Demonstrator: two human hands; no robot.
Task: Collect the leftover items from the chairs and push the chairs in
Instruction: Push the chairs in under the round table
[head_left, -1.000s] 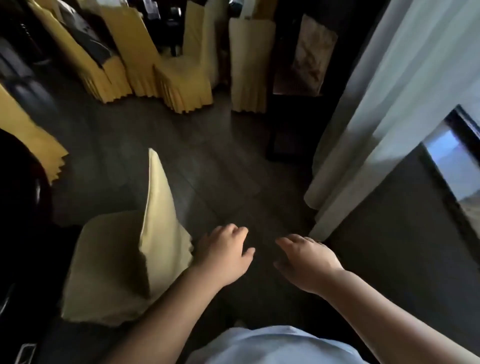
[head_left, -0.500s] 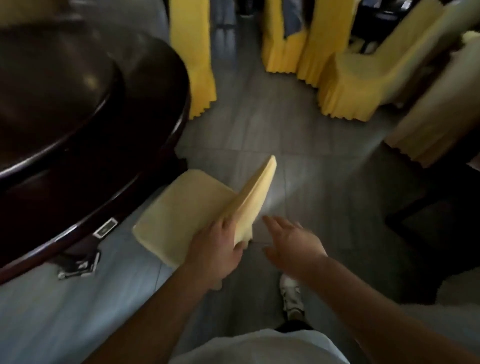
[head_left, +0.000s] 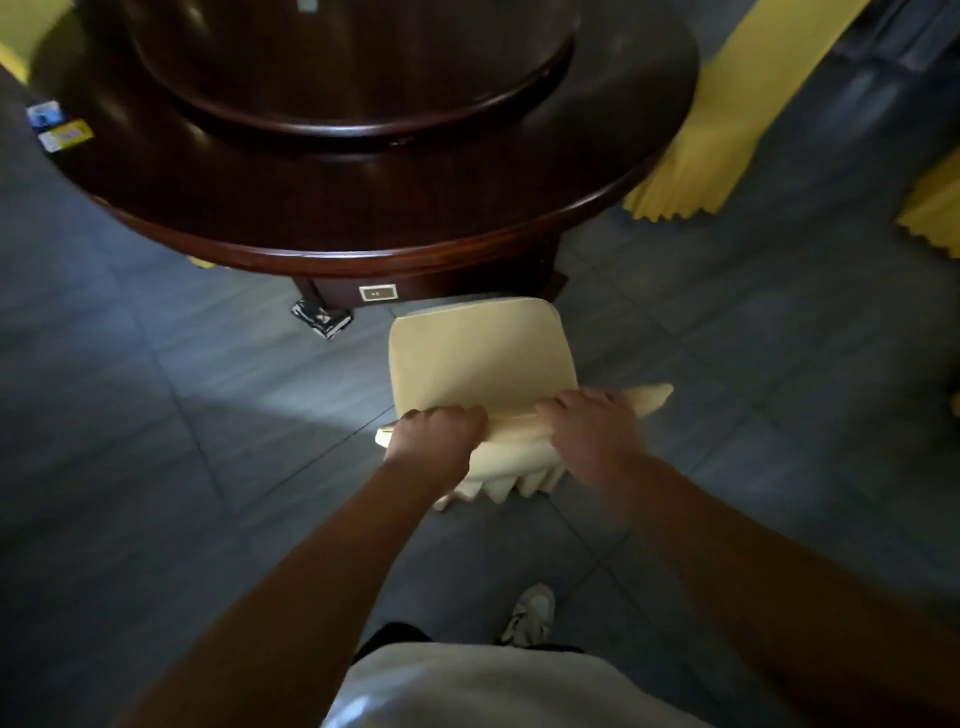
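While small cards (head_left: 58, 126) lie at the left edge of the glossy round dark-wood tabletop (head_left: 363, 208), left hand (head_left: 435, 440) and right hand (head_left: 589, 434) grip the backrest top of a pale-yellow fabric-covered chair (head_left: 480, 358), seat front just under the table rim, pleated yellow chair skirt (head_left: 696, 171) far right.

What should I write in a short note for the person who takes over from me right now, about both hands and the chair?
Left hand: grips the top of the chair back, left side.
Right hand: grips the same chair back, right side.
Chair: pale cover, faces the round table; the seat's front edge is at the table rim, most of the seat not yet under it. Nothing lies on the seat.
Done: chair lined up with the table.
Left: push it in, then see to the yellow chairs on the right. Small cards lie on the table's left edge.
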